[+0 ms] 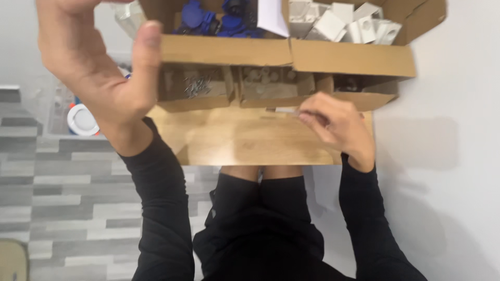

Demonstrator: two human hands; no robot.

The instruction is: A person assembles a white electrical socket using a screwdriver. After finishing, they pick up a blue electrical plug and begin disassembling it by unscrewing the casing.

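Head view: right hand pinched shut on a thin pale rod-like piece, low over the wooden desk, just short of the small cardboard trays. Left hand raised, fingers spread, empty, thumb beside the large box flap. Blurred and small, so hard to identify. Likely slip: loose pinch, piece dropped off the desk edge; a knock from the left could tip the box.

White round fixture in clear bin, grey plank floor, white wall
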